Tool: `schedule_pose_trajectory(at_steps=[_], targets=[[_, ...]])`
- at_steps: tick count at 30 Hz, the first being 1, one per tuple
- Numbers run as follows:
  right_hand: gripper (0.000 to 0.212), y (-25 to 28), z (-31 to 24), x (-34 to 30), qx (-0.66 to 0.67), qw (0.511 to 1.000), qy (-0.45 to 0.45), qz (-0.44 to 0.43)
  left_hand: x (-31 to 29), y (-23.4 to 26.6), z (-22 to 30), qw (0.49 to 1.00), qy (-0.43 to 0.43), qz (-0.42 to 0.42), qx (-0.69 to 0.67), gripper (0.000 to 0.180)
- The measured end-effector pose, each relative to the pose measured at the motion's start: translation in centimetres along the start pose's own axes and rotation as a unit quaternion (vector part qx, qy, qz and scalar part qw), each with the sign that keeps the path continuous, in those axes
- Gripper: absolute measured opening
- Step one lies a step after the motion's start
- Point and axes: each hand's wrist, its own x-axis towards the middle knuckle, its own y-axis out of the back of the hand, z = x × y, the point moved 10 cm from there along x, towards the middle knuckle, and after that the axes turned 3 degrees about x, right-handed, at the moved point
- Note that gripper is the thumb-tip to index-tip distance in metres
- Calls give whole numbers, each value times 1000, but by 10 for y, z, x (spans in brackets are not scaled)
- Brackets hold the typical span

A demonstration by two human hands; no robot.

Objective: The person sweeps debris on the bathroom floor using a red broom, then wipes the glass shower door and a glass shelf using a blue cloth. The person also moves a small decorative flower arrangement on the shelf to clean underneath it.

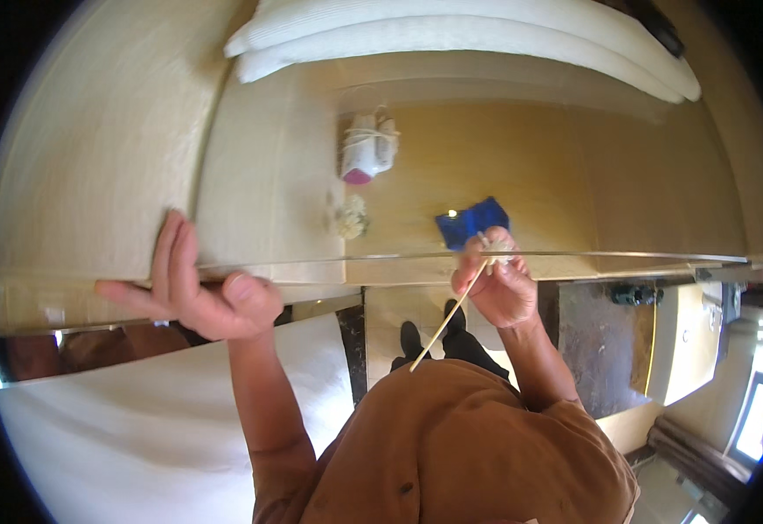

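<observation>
My right hand (505,293) is closed around a cream flower on a thin stick; the pale stick (445,334) slants down toward my shirt. The flower head (497,251) is partly covered by my fingers, at the shelf's front edge. My left hand (202,293) is open at the left, fingers spread beside the wooden upright; I cannot tell whether it touches the wood. A blue folded packet (472,224) lies on the shelf just behind my right hand. Another cream flower-like piece (352,217) is farther left on the shelf.
A white hair dryer (361,155) with its cord wound round it lies deeper in the wooden shelf (521,148). Folded white towels (469,35) are stacked above. A thin straight edge (399,256) crosses the shelf front. A white-covered bed (172,410) is at lower left.
</observation>
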Motion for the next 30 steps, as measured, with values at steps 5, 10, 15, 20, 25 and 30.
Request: schedule_pose_trajectory(at_steps=[5, 10, 15, 20, 25, 30], targets=[[25, 16, -8, 23, -137, 985, 36, 100, 1, 1, -5, 1000, 10, 11, -11, 51], [23, 2, -19, 67, -316, 931, 118, 141, 3, 6, -5, 996, 34, 75, -37, 51], [27, -29, 2, 111, -427, 885, 166, 79, -4, 4, -9, 999, 32, 26, -35, 52], [28, -37, 44, 141, -543, 820, 178, -9, -14, 8, -15, 991, 77, 73, -79, 50], [31, -55, 78, 149, -689, 710, 137, -41, -16, 14, -20, 988, 62, 73, -118, 41], [31, -58, 102, 158, -760, 642, 73, -67, -16, 37, -31, 969, 48, 179, -166, 10]])
